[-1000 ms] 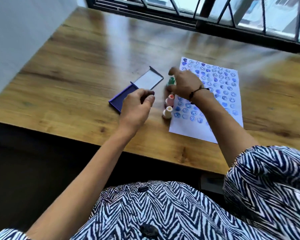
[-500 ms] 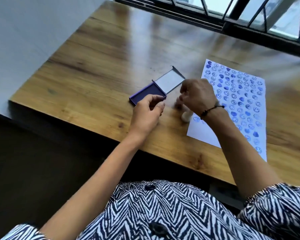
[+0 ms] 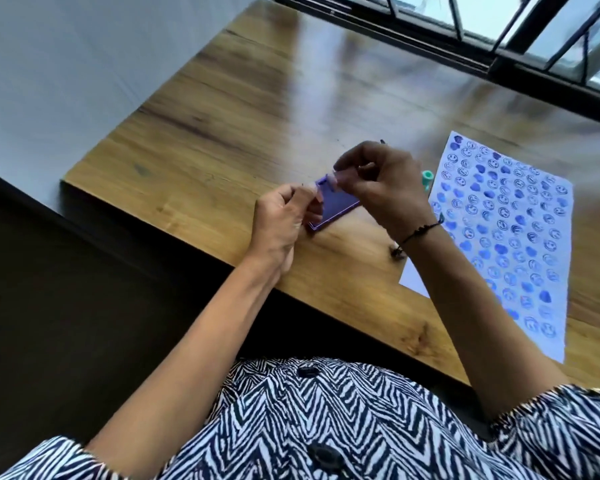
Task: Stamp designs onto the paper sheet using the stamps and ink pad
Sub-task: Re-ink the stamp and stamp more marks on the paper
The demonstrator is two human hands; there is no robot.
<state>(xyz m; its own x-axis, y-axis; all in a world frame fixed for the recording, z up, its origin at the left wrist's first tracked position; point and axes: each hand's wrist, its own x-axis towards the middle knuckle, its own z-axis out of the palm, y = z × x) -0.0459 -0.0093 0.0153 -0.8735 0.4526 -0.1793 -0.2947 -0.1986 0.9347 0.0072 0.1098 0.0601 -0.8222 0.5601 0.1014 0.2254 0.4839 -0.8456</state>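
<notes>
While my right hand pinches a small pale stamp over the ink pad, my left hand curls closed at the pad's near end, seemingly steadying it for inking; whether it grips anything I cannot tell. Beside them, toward the counter's right edge, lies the paper sheet, nearly filled, with a green stamp at its edge

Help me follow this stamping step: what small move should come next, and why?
Probably lower the small stamp onto the ink pad. Both the right hand and left hand pinch it just above the open pad, while the paper sheet waits to the right.
</notes>
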